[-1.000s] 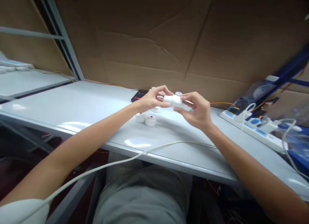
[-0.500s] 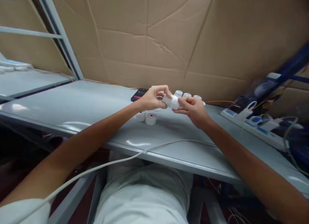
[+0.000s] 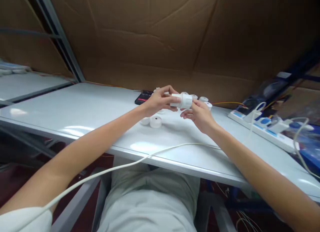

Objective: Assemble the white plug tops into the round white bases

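- L hand: closed on narrow end of wht plastic pc, thumb + fingers pinching it.
- R hand: fingers bent at wide end of same pc, thumb side right up by it; contact partly hidden, can't tell if it's gripping or just touching.
- Wht plastic pc: btwn the hands, held up off table, lying approx. sideways, narrow end twd L hand, wide end twd R hand.
- Rnd wht cap: on table, just below L hand on near side, w/ small dark hole on top; another beside it, partly hidden by L forearm.
- More rnd wht caps: grouped on table behind R hand, some partly covered.
- Phone: dark, lit screen w/ red bar, just L of L hand, far side.
- Wht cable: runs nearer the body than both hands, over table edge.
- Pwr strip: well R of R hand, plugs in it.
- Cardboard: upright beyond both hands.
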`<state>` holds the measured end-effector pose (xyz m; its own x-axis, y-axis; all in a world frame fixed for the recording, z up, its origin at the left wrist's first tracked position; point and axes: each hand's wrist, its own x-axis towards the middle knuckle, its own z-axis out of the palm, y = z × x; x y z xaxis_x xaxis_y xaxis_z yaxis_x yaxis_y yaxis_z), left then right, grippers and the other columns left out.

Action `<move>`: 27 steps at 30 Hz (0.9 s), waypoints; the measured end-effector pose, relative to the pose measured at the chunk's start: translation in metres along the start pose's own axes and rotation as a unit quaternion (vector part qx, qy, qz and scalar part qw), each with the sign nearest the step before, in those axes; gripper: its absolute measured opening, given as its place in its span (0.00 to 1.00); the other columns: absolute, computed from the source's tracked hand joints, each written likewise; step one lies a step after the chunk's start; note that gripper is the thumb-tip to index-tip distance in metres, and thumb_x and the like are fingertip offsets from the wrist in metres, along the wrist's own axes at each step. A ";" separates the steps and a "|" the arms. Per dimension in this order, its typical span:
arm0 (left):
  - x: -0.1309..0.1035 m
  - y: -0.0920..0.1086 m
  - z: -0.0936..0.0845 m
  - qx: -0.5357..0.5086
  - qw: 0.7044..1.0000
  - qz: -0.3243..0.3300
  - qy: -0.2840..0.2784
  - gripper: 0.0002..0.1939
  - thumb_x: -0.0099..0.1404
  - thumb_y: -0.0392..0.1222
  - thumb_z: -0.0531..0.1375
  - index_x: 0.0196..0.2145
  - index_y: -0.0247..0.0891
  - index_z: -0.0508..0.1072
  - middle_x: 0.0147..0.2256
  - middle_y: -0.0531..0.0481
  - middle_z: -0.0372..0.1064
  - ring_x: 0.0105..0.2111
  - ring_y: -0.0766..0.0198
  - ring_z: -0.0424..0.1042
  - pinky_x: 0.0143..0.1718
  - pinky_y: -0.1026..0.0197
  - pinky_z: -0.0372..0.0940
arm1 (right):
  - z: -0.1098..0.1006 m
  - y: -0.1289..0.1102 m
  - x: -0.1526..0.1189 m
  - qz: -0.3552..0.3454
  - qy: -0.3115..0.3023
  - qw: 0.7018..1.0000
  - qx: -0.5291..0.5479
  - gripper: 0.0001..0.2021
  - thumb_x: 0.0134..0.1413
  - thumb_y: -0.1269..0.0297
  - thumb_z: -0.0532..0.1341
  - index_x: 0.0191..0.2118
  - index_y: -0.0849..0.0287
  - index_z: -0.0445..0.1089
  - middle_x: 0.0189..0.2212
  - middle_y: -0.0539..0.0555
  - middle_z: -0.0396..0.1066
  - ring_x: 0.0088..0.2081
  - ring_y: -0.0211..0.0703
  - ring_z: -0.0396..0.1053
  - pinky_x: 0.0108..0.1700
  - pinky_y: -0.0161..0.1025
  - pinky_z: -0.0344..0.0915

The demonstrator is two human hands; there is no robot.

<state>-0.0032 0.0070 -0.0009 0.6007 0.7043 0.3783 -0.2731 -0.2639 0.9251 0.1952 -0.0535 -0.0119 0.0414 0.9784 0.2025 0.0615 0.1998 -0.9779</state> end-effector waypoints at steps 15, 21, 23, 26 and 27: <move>0.005 -0.001 -0.020 0.113 0.992 0.038 -0.032 0.24 0.50 0.45 0.78 0.42 0.37 0.77 0.37 0.51 0.76 0.36 0.64 0.77 0.38 0.61 0.71 | -0.010 0.001 0.001 -0.071 -0.043 0.988 -0.132 0.30 0.46 0.32 0.74 0.31 0.58 0.77 0.26 0.56 0.78 0.28 0.45 0.76 0.33 0.42 0.76; 0.008 -0.003 -0.022 0.102 0.989 0.070 -0.075 0.22 0.47 0.39 0.78 0.40 0.36 0.78 0.39 0.49 0.76 0.38 0.62 0.76 0.40 0.59 0.69 | -0.002 -0.003 -0.003 0.171 -0.097 0.980 -0.008 0.38 0.57 0.23 0.59 0.22 0.58 0.72 0.16 0.54 0.69 0.15 0.35 0.61 0.17 0.34 0.60; 0.008 -0.004 -0.023 0.100 0.991 0.062 -0.068 0.23 0.45 0.38 0.78 0.39 0.35 0.79 0.40 0.49 0.76 0.38 0.62 0.76 0.39 0.60 0.69 | -0.002 -0.003 -0.004 0.190 -0.134 0.973 -0.015 0.40 0.58 0.22 0.56 0.21 0.59 0.72 0.14 0.55 0.67 0.14 0.34 0.60 0.17 0.34 0.59; 0.008 -0.004 -0.025 0.115 0.992 0.036 -0.032 0.23 0.47 0.40 0.78 0.42 0.36 0.80 0.40 0.49 0.77 0.37 0.63 0.76 0.39 0.60 0.71 | -0.004 0.001 -0.002 0.099 -0.107 0.986 -0.084 0.41 0.54 0.20 0.57 0.24 0.60 0.73 0.19 0.57 0.72 0.19 0.39 0.69 0.22 0.35 0.66; 0.007 -0.004 -0.025 0.116 0.993 0.023 -0.019 0.23 0.49 0.42 0.78 0.42 0.36 0.80 0.38 0.49 0.77 0.37 0.63 0.77 0.39 0.59 0.72 | -0.006 0.004 0.000 0.042 -0.080 0.990 -0.109 0.39 0.53 0.20 0.60 0.27 0.59 0.74 0.23 0.57 0.75 0.22 0.40 0.72 0.23 0.36 0.68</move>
<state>-0.0164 0.0294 -0.0025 0.6212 0.6636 0.4169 -0.1223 -0.4433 0.8880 0.2009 -0.0531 -0.0159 -0.1022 0.9904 0.0936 0.2784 0.1188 -0.9531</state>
